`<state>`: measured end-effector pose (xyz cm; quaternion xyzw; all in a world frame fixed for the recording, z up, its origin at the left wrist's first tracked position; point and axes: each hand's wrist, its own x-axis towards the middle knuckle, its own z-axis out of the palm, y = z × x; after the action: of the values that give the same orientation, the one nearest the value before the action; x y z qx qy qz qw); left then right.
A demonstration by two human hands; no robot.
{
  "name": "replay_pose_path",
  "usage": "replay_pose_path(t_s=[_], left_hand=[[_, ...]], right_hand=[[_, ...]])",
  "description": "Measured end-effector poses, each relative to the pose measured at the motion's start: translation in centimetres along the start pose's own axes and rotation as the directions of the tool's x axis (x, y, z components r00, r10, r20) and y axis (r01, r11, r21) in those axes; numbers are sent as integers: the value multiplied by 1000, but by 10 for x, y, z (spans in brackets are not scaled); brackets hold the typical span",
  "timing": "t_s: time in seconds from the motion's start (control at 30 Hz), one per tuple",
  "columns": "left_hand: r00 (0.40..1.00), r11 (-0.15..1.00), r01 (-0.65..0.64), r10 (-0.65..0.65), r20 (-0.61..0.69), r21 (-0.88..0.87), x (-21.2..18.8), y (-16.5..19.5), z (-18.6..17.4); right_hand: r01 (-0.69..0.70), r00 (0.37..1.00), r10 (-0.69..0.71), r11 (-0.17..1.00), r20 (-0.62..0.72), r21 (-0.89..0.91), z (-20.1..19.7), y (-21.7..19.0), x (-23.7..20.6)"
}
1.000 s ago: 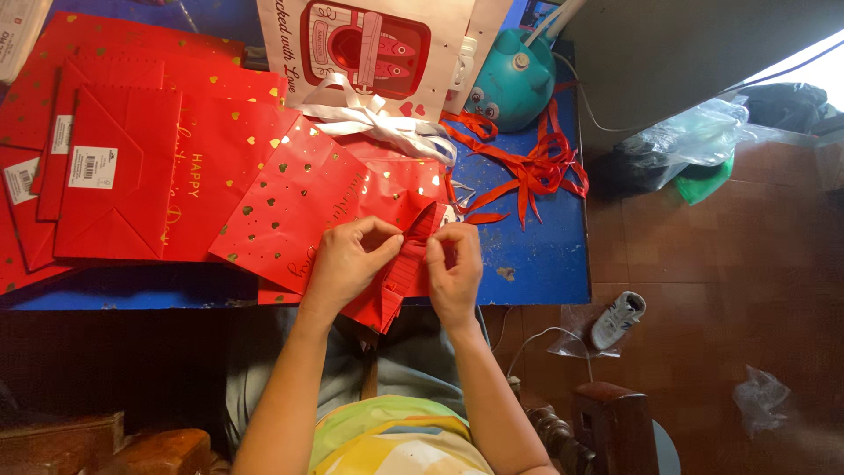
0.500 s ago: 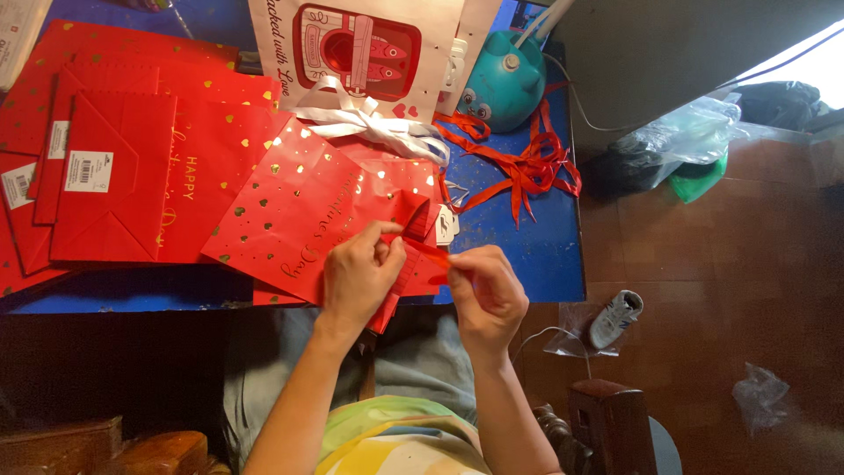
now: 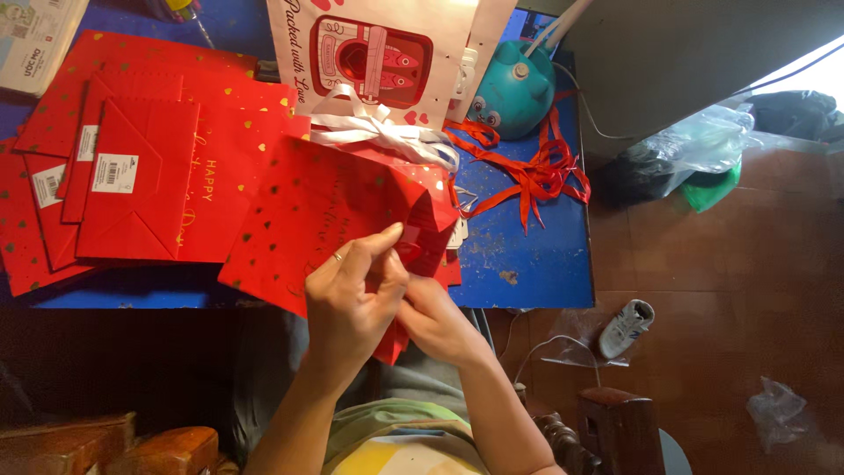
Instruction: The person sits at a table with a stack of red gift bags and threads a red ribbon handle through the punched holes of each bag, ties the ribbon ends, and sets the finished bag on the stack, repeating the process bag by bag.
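On the blue table point(image 3: 527, 264), both hands pinch a flat red paper gift bag point(image 3: 316, 211) with gold hearts; left hand point(image 3: 347, 295) fingers grip its near edge, right hand point(image 3: 431, 321) fingers close just beside.

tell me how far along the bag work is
Done: a stack of flat red bags lies at the left of the blue table. In hand: both hands, left and right, pinch the edge of one red bag. Left: loose red ribbons lie unused.
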<state>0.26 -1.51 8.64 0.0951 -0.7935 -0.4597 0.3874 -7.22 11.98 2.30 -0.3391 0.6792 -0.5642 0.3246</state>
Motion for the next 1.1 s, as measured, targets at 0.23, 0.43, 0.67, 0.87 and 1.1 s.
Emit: replay_pose_path(t_s=[0.23,0.43,0.67,0.87,1.1], left_hand=[[979,974,197,-202,-38,-109,0,-9,-7],[975,969,206,-215,-50,-137,-3,-13,7],[990,984,-138,134,-40,-110,-14,-1,8],[962,958,-273,272,-25,-87,-17,0,-5],[989,985,-140,145,-38,99,-12,-31,-17]], right_hand=[[192,889,-336,890,-311,-413,-9,-54,-24],[286,910,-284,957,-303,-40,-4,-42,-22],[202,895,43,849,-444,488,-9,31,-11],[195,917,28,840,-399,507,13,68,63],[57,963,51,922,-265,384,65,55,112]])
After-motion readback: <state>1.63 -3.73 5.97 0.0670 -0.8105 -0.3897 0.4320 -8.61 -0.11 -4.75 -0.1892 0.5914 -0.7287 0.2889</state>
